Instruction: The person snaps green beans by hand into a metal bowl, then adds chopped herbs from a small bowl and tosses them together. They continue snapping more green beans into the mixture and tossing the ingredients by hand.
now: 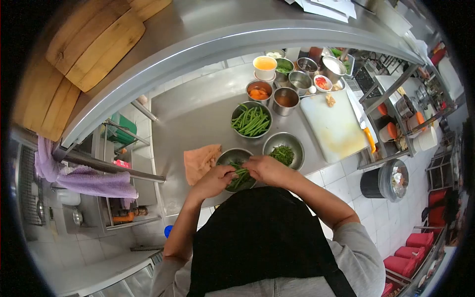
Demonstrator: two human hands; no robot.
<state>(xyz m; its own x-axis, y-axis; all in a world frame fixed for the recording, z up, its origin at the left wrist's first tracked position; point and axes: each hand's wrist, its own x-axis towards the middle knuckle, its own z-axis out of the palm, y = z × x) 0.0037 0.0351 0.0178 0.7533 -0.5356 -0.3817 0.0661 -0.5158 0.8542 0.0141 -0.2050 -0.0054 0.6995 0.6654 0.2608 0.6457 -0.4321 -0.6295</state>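
Note:
Over the near metal bowl [232, 154], my left hand [213, 182] and my right hand [269, 171] come close together with fingers closed on green beans [241, 176]. More green pieces lie beneath them, partly hidden by the hands. Just beyond is a metal bowl full of long green beans [251, 122]. Small cut green bits [282, 154] lie in another metal bowl [298, 143], right beside my right hand. An orange-pink cloth [197, 166] is spread on the steel table to the left, near my left hand.
A white cutting board [324, 131] with a yellow-handled knife [369, 139] lies at the right. Behind the bowls stand several containers, including one of orange pieces [259, 93] and a brown-filled pot [286, 101]. A steel shelf [217, 42] crosses above the table.

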